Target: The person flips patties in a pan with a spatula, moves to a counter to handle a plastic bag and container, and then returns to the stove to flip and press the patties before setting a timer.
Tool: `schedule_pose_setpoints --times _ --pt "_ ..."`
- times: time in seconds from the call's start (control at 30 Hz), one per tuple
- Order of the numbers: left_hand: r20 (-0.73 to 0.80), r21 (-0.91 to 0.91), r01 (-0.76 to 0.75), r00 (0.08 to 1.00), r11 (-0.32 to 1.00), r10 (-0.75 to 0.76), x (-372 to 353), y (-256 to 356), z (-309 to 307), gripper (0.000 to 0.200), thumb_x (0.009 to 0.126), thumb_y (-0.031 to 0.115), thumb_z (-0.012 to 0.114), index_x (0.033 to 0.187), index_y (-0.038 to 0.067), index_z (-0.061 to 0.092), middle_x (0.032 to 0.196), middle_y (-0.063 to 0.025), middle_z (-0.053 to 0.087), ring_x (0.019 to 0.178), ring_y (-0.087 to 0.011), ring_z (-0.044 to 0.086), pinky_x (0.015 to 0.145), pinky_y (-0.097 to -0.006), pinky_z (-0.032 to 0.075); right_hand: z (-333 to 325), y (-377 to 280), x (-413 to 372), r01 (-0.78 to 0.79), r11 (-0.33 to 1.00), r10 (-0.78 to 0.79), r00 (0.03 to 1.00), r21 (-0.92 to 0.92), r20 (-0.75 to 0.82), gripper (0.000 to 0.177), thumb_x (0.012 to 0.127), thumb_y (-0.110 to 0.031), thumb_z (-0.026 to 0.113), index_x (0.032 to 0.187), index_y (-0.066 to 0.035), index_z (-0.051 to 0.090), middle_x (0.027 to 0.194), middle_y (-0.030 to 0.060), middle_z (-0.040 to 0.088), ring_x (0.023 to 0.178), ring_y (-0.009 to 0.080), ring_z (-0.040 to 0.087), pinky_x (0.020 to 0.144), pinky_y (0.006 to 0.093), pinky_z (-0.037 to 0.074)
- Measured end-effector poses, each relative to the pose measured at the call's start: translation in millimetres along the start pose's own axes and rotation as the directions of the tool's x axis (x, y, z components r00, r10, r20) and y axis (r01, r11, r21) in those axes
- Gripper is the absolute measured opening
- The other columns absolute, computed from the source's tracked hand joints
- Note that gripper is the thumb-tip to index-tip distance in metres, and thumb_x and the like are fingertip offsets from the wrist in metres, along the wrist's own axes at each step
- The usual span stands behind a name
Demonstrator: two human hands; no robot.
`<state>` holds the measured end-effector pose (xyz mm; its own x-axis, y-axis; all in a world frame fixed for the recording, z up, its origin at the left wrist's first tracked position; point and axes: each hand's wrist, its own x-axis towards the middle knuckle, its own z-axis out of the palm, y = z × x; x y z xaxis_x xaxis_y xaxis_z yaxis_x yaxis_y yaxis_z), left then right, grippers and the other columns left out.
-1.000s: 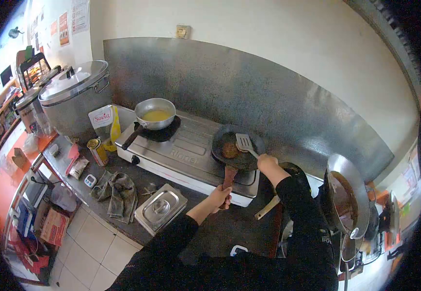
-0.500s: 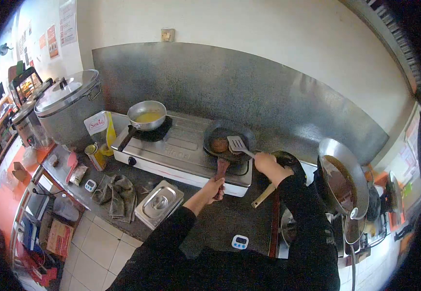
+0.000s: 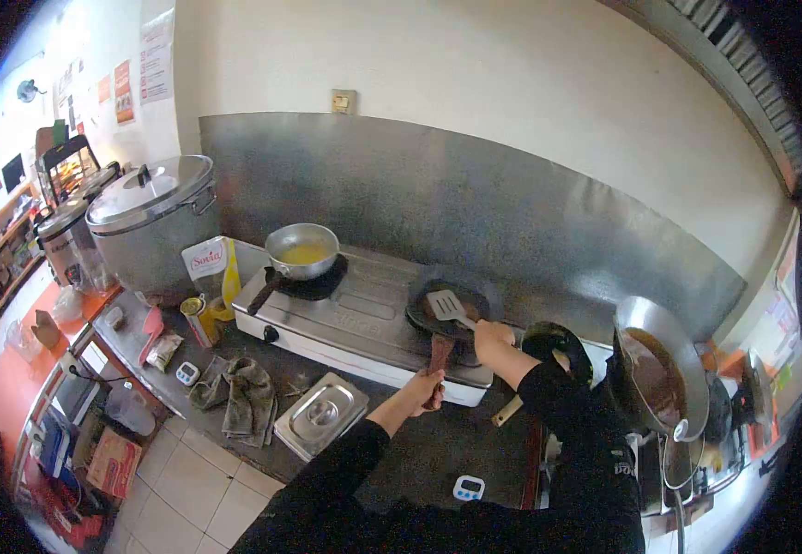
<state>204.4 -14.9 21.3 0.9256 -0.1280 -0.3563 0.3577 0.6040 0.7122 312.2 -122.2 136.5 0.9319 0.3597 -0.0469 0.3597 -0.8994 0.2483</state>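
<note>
My left hand (image 3: 418, 394) is wrapped round the brown handle (image 3: 441, 350) of a small black frying pan (image 3: 477, 296) on the right burner. In my right hand (image 3: 495, 345) is a slotted spatula (image 3: 446, 306), its pale head over the middle of the pan. What lies under the spatula head is mostly hidden; a little brown shows beside it. To the left, on the other burner of the gas stove (image 3: 361, 319), stands a metal saucepan (image 3: 303, 251) with yellow liquid in it.
Left of the stove are a large lidded pot (image 3: 156, 231), a yellow carton (image 3: 213, 263) and a can (image 3: 199, 321). In front lie a cloth (image 3: 242, 392), a lidded steel container (image 3: 321, 415) and a timer (image 3: 468, 487). A big wok (image 3: 655, 369) with brown liquid stands right.
The spatula head has shifted left across the pan and now covers most of where a round brown patty showed. My left hand keeps hold of the pan handle. The camera view has tilted slightly.
</note>
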Motion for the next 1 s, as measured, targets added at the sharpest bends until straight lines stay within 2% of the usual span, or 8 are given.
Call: schedule_pose_setpoints --times 0.27,0.37,0.57,0.67,0.73,0.8,0.9,1.0 --pt "-0.021 -0.027 -0.038 0.999 0.999 0.038 -5.5 2.1 7.5 0.018 0.083 0.026 0.048 0.083 0.012 0.037 0.062 -0.0021 0.042 0.043 -0.0093 0.038 0.035 -0.0249 0.033 -4.3 -0.3 33.6 0.064 0.998 -0.064 0.998 -0.017 -0.012 0.024 0.071 -0.011 0.054 0.093 -0.003 0.059 0.091 0.0138 0.06 0.079 0.0255 0.06 0.054 0.0401 0.049" --pt "-0.023 -0.058 -0.009 1.0 0.998 0.008 -5.5 0.8 6.7 0.017 0.083 0.025 0.048 0.081 0.011 0.038 0.062 -0.0021 0.042 0.042 -0.0095 0.038 0.035 -0.0246 0.032 -9.6 -8.9 44.1 -0.095 0.995 0.096 0.991 -0.016 0.095 0.022 0.071 -0.011 0.053 0.091 -0.002 0.06 0.09 0.0136 0.06 0.081 0.0276 0.059 0.057 0.0392 0.049" --pt "-0.014 -0.071 -0.007 1.0 0.997 0.006 1.3 -1.4 3.2 0.019 0.082 0.025 0.049 0.075 0.01 0.041 0.06 -0.0039 0.044 0.043 -0.0107 0.04 0.036 -0.0258 0.033 -4.7 9.9 43.0 0.036 0.994 -0.052 0.985 0.099 0.162 0.03 0.071 -0.009 0.053 0.1 -0.001 0.053 0.1 0.0181 0.055 0.086 0.0315 0.057 0.06 0.0417 0.049" --pt "-0.012 -0.085 0.025 1.0 0.996 -0.026 -3.5 4.3 5.9 0.023 0.083 0.028 0.047 0.076 0.007 0.041 0.061 -0.0051 0.045 0.045 -0.0133 0.043 0.037 -0.0276 0.035 22.5 27.9 38.2 0.108 0.983 -0.094 0.991 0.147 -0.1 0.025 0.075 -0.01 0.052 0.098 -0.001 0.047 0.085 0.015 0.056 0.069 0.0273 0.058 0.048 0.0387 0.046" --pt "0.055 -0.147 -0.02 0.998 0.989 0.028 -11.8 8.1 9.3 0.026 0.084 0.031 0.044 0.076 0.006 0.042 0.063 -0.0065 0.046 0.047 -0.0155 0.045 0.039 -0.0275 0.037 24.5 42.8 28.0 0.013 0.781 -0.097 0.99 0.625 0.101 0.019 0.078 -0.013 0.051 0.092 -0.003 0.042 0.072 0.0099 0.051 0.056 0.0218 0.052 0.042 0.0339 0.04" --pt "-0.029 -0.199 -0.053 0.998 0.979 0.048 0.2 -0.1 1.3 0.039 0.083 0.042 0.039 0.084 0.004 0.045 0.069 -0.0105 0.051 0.059 -0.022 0.052 0.052 -0.0335 0.045 17.3 55.8 -6.2 -0.131 0.265 -0.201 0.961 0.955 0.188 0.019 0.082 -0.02 0.049 0.079 -0.006 0.035 0.057 0.0017 0.037 0.04 0.0125 0.034 0.037 0.0272 0.03" --pt "0.106 -0.3 0.061 0.994 0.952 -0.03 -16.6 -0.7 -11.6 0.054 0.082 0.051 0.032 0.096 0.001 0.047 0.085 -0.0133 0.055 0.077 -0.0261 0.054 0.069 -0.0403 0.045 57.3 70.9 -39.9 -0.104 -0.3 -0.072 0.994 0.948 0.086 0.026 0.08 -0.023 0.051 0.095 -0.002 0.046 0.054 0.0024 0.042 0.036 0.0119 0.038 0.034 0.0274 0.035" --pt "0.098 -0.263 0.153 0.987 0.953 -0.131 -56.3 -10.5 -5.9 0.062 0.081 0.056 0.025 0.101 0.0 0.046 0.097 -0.0137 0.052 0.089 -0.027 0.051 0.079 -0.0453 0.039 91.4 82.0 -79.8 -0.029 -0.458 0.077 0.994 0.889 0.072 0.021 0.084 -0.024 0.046 0.095 -0.006 0.046 0.057 -0.0002 0.041 0.039 0.0078 0.037 0.037 0.0257 0.033"
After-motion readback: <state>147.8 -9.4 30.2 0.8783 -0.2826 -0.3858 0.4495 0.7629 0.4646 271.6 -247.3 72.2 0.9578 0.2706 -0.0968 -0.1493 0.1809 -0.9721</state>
